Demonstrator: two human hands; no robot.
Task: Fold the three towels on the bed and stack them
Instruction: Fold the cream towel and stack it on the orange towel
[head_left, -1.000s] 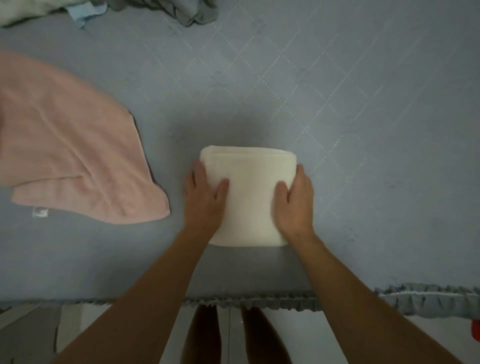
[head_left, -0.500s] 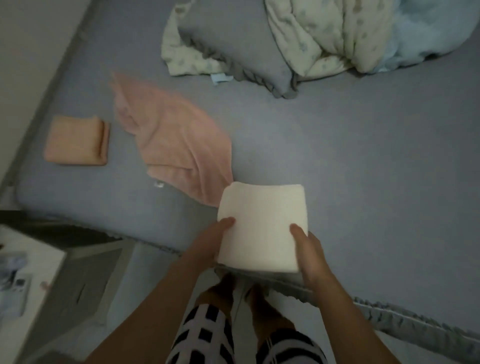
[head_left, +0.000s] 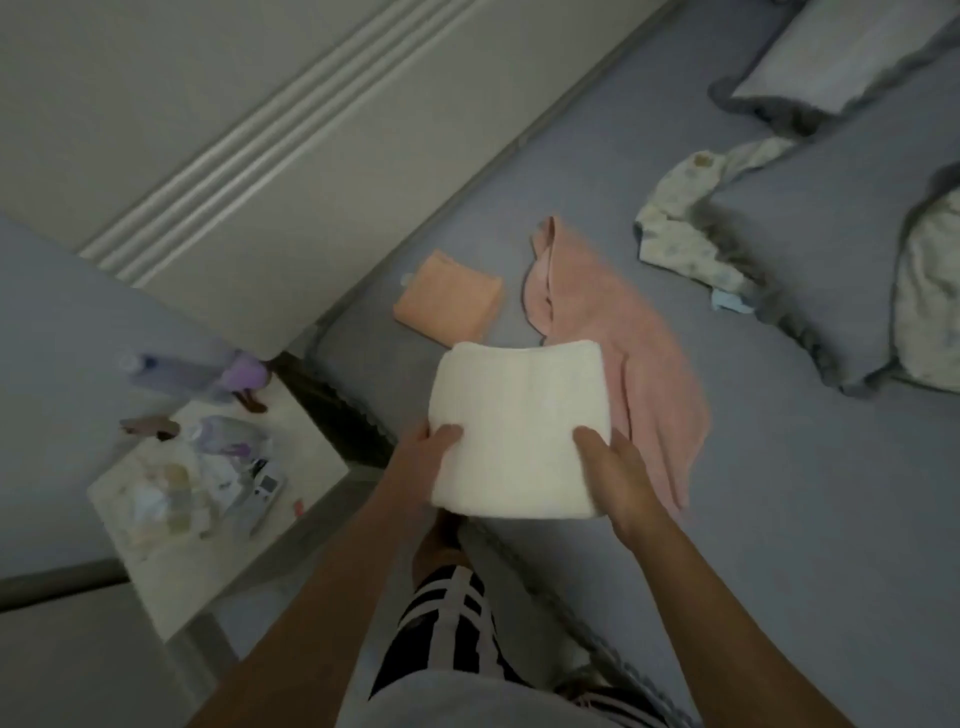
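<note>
Fingers (head_left: 449, 434) of our left hand (head_left: 421, 460) curl over the near left edge of the folded white towel (head_left: 517, 431), the thumb lying on top and the rest tucked out of sight beneath it, so we are pinching the cloth from that side. Our right hand (head_left: 621, 480) does the same at the near right corner, thumb on top and the other fingers wrapped around the side and under. Between both hands we hold the white towel lifted above the near edge of the bed (head_left: 779, 467), a thick, roughly square bundle with its rounded fold facing away from us. Beyond it on the grey sheet lies the pink towel (head_left: 639, 353), spread loose and unfolded, partly hidden by the white bundle in our view. Just left of the pink one, close to the headboard side, sits the orange towel (head_left: 449, 296), already folded into a small flat rectangle; the two appear near each other but apart. Farther right on the bed we see a rumpled patterned blanket (head_left: 675, 223) and a grey pillow (head_left: 831, 57) with a ruffled border. To our left, beside the bed, stands a small white worktop (head_left: 311, 447) crowded with bottles and other bits too blurred for us to make out. Below the towel our striped shorts (head_left: 447, 629) show.
</note>
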